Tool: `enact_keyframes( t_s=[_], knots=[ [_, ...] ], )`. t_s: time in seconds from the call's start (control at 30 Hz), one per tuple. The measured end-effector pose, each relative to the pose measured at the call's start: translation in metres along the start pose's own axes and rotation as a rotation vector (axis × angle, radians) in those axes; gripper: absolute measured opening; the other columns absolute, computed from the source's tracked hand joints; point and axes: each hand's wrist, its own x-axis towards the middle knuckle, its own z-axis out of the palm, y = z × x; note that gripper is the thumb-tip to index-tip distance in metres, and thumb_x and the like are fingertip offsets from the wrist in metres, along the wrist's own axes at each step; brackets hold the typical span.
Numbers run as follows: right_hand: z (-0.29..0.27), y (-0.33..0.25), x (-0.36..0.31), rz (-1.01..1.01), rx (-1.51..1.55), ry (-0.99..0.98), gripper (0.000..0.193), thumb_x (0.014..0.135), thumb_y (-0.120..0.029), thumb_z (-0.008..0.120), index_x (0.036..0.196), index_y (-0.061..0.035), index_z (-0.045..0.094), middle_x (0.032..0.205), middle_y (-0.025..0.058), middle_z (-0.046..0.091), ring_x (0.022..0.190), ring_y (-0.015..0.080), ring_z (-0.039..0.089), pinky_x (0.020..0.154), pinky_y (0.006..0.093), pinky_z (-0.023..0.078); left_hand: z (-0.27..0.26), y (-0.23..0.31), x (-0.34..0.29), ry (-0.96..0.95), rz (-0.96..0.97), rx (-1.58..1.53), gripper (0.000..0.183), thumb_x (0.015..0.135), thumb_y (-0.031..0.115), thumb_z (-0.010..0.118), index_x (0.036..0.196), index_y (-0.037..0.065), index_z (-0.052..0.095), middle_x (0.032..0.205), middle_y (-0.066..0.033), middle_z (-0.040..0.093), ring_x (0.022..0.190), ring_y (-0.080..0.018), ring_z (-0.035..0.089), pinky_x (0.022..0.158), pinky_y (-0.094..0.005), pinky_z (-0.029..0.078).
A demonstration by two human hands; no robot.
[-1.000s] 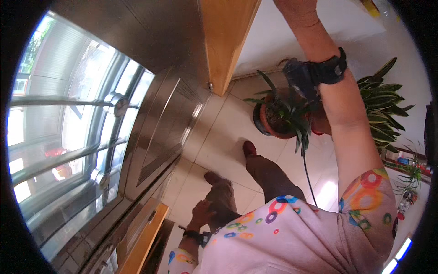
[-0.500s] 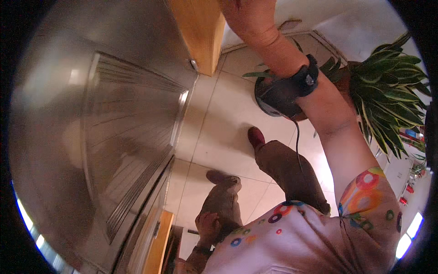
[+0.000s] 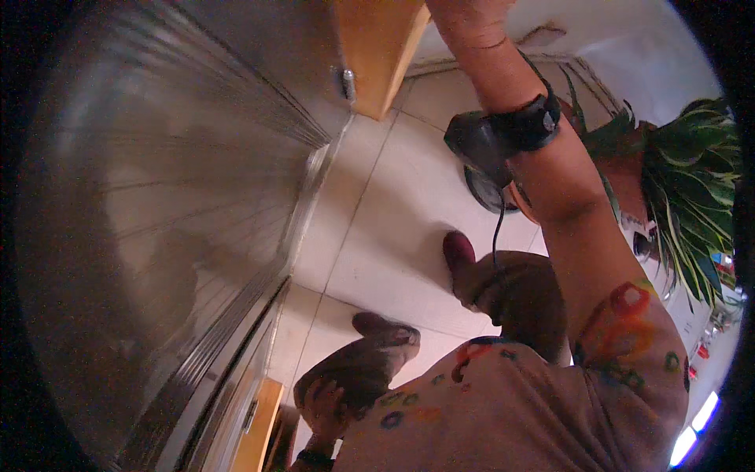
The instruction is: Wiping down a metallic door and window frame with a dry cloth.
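Observation:
At the top edge my right hand (image 3: pixel 472 20) is raised beside the wooden door frame (image 3: pixel 377 55); its fingers lie out of the picture, so I cannot tell whether they grip anything. A black strapped device (image 3: pixel 511 130) with a cable sits on that forearm. Low on the left, my left hand (image 3: pixel 324 405) lies on my dark trouser leg (image 3: pixel 354 366) with fingers somewhat apart, holding nothing I can see. A large glossy grey-brown door (image 3: pixel 181 197) with a moulded panel fills the left side. A small metal hinge-like fitting (image 3: pixel 348 82) sits between door and wood.
Beige floor tiles (image 3: pixel 385 204) lie under my dark red shoes (image 3: pixel 458 252). Potted plants with striped leaves (image 3: pixel 692 189) stand at the right by a white wall (image 3: pixel 661 47). Another wooden frame piece (image 3: pixel 258 421) is at lower left.
The view has shifted and the door looks larger and closer. My right arm appears slightly further right in the picture. My left hand and leg appear further left and lower.

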Motion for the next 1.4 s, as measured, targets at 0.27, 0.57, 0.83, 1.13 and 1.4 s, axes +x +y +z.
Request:
enact_keyframes(
  t_s=[0.27,0.57,0.83,1.13,1.4],
  knots=[
    [-0.001,-0.007,-0.004,-0.475,-1.083,0.096,0.064,0.08,0.006,0.056,0.136,-0.0154,0.035,0.133,0.0103,0.026,0.117,0.0259,0.04,0.092,0.03,0.047,0.017,-0.022,0.051,0.283,-0.013,0.103,0.03,0.074,0.031,0.052,0.096,0.014,0.061,0.107,-0.0042,0.06,0.113,-0.0271,0.044,0.101,-0.0556,0.024],
    [-0.009,0.013,-0.071,-0.286,-0.766,0.164,0.052,0.075,-0.008,0.065,0.125,-0.0146,0.05,0.123,0.0108,0.048,0.12,0.0296,0.04,0.097,0.0417,0.033,-0.003,0.006,0.07,0.314,-0.09,0.024,0.031,0.077,0.03,0.05,0.096,0.01,0.064,0.109,-0.0063,0.06,0.112,-0.0297,0.045,0.103,-0.0524,0.022],
    [-0.07,0.074,-0.252,0.129,-0.842,-0.044,0.065,0.08,-0.001,0.055,0.137,-0.0029,0.023,0.14,0.0205,0.014,0.127,0.039,0.02,0.105,0.0413,0.023,0.019,0.004,0.055,0.334,-0.079,0.073,0.036,0.081,0.035,0.045,0.1,0.011,0.063,0.112,-0.0065,0.059,0.113,-0.0292,0.046,0.104,-0.0534,0.02],
    [-0.12,0.151,-0.466,0.861,-0.958,0.006,0.064,0.074,-0.002,0.06,0.131,-0.0042,0.031,0.122,0.0205,0.04,0.111,0.0354,0.044,0.092,0.0396,0.041,0.03,0.036,0.025,0.336,-0.241,0.189,0.031,0.079,0.036,0.049,0.1,0.017,0.062,0.112,-0.0013,0.059,0.113,-0.0266,0.046,0.104,-0.054,0.02],
    [-0.098,0.166,-0.445,1.288,-0.639,-0.054,0.037,0.079,-0.016,0.058,0.115,-0.0083,0.051,0.107,0.01,0.057,0.095,0.0232,0.058,0.076,0.0331,0.047,0.097,-0.025,-0.042,0.409,-0.034,0.648,0.021,0.076,0.032,0.062,0.096,0.025,0.064,0.112,0.0074,0.061,0.115,-0.0199,0.046,0.103,-0.0484,0.027]
  ],
)
